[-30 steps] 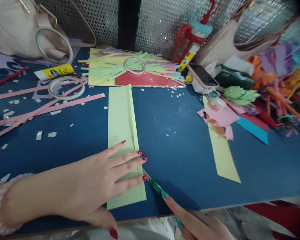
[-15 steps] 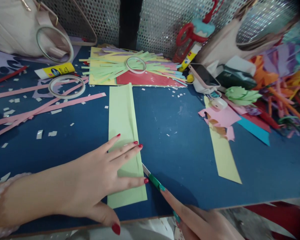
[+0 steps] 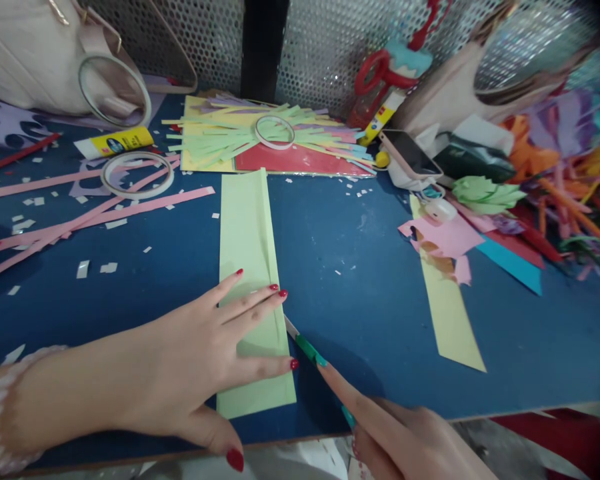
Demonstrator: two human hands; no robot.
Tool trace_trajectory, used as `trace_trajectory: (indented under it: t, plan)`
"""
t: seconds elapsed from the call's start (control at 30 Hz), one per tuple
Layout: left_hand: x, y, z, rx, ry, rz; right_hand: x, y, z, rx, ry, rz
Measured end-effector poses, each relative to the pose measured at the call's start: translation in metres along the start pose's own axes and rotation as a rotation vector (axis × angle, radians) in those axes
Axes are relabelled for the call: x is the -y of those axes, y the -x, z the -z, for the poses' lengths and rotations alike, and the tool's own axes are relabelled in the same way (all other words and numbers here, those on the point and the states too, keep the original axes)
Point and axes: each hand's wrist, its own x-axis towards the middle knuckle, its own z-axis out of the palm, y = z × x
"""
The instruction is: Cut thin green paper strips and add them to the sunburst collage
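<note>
A folded sheet of light green paper (image 3: 244, 227) lies on the blue table, its long fold along the right side. My left hand (image 3: 195, 373) rests flat on its lower half, fingers spread and pressing it down. In my right hand (image 3: 395, 427), at the front edge of the table, is a knife (image 3: 306, 347) with a green handle, the index finger stretched along it. Its pale blade touches or lies just under the paper's folded right edge; the tip is hidden there. My right palm and the handle's end are partly out of sight.
Pink paper strips (image 3: 105, 212), tape rolls (image 3: 137, 175) and a glue stick (image 3: 117, 142) lie at left. Cut green strips (image 3: 215, 137) sit at the back. To the right are a phone (image 3: 411, 157), a yellow strip (image 3: 450, 313) and heaped coloured scraps (image 3: 535, 153).
The knife in my right hand has slid slightly up and away along the paper's folded edge. My left hand stays on the paper. The whole view has shifted a little.
</note>
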Motion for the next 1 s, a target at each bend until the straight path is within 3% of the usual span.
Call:
trace_trajectory:
  t: [0.27, 0.67, 1.0]
  plan:
    - [-0.001, 0.000, -0.002, -0.041, -0.027, 0.010, -0.001, -0.011, -0.003, -0.045, -0.041, 0.006]
    - [0.002, 0.002, -0.006, 0.043, -0.015, -0.021, 0.002, -0.026, 0.012, -0.058, 0.106, 0.027]
    - [0.002, 0.003, -0.007, 0.021, 0.000, -0.023, 0.000, -0.036, 0.012, -0.049, 0.035, -0.072]
